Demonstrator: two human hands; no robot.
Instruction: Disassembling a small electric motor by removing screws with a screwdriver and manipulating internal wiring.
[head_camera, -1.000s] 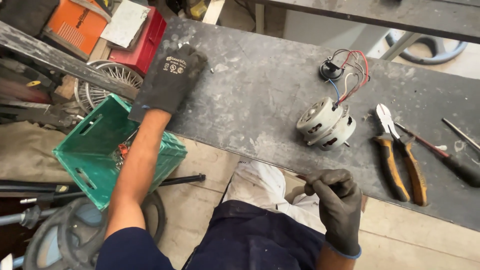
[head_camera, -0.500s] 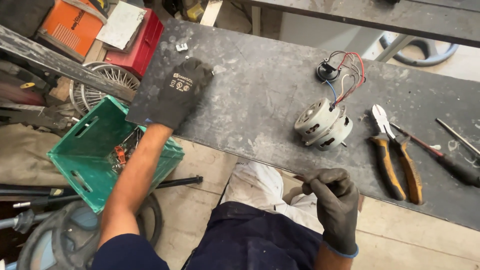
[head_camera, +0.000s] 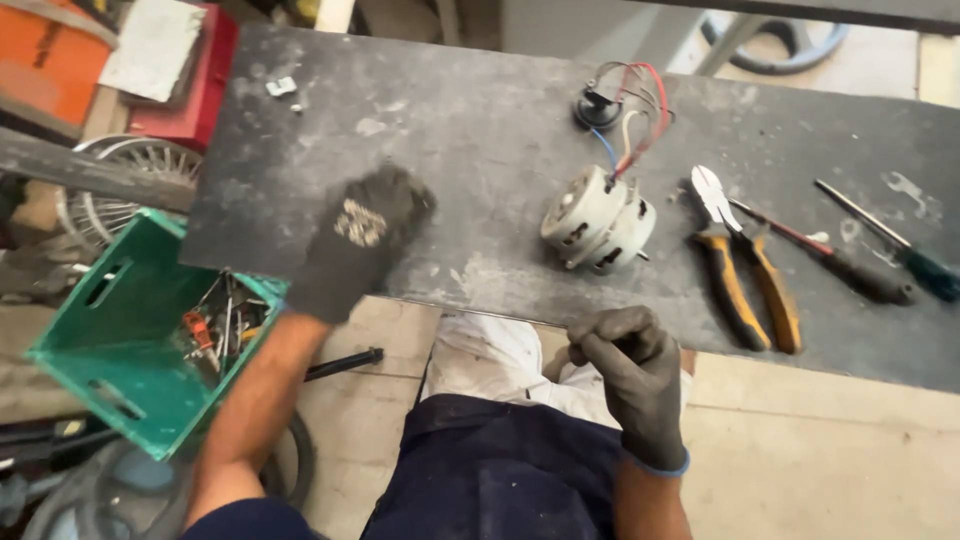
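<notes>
Head view: green crate holds small tools; left hand open, right hand curled empty.

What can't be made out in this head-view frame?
- Left hand: motion-blurred, so its glove marking and whether it touches the workbench are unclear.
- Right hand: fingers curled; anything pinched in them is too small to tell.
- Green crate: small jumbled contents, indistinct.
- Screwdrivers: one handle is cut off by the right edge.

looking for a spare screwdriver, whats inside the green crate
The green crate holds a loose jumble of small tools in its far corner, one orange-handled. What lies beneath that pile is covered.
</notes>
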